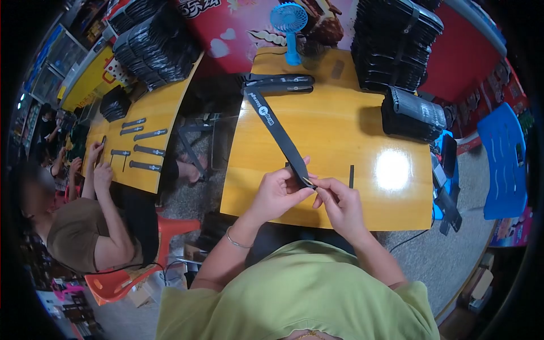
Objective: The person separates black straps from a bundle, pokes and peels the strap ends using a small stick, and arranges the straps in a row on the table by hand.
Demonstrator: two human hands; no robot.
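A long black strap [276,133] with white printed lettering, "Storage" among it, slants across the wooden table toward me. Near its lower end, my left hand [273,197] is closed around it. My right hand [341,205] pinches at the tip, where a small yellowish piece shows between the fingers; what that piece is cannot be made out. Beside my right hand lies a short thin black strip [351,177]. At the far left of the table, more black straps [286,84] are piled, and the held strap's upper end reaches close to them.
A blue fan [291,34] stands at the back of the table [323,130]. Tall black bundles [391,51] and a smaller wrapped stack [416,116] sit on the right. A blue chair [504,164] is farther right. Leftward, a person works at another table [141,178] with several straps.
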